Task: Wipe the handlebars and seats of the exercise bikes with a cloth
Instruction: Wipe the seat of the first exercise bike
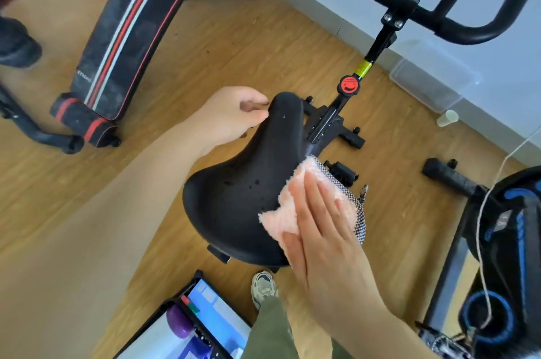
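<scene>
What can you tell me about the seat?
The seat is a black, smooth, moulded-looking saddle, broad at the near end and tapering to a narrow nose that points toward the handlebars. Dark wet-looking spots dot its top. The left hand grips the nose; the right hand presses a pink cloth flat against its right edge.

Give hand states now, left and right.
Left hand: closed, gripping the nose of the seat.
Right hand: open, fingers flat, pressing the cloth on the seat.
</scene>
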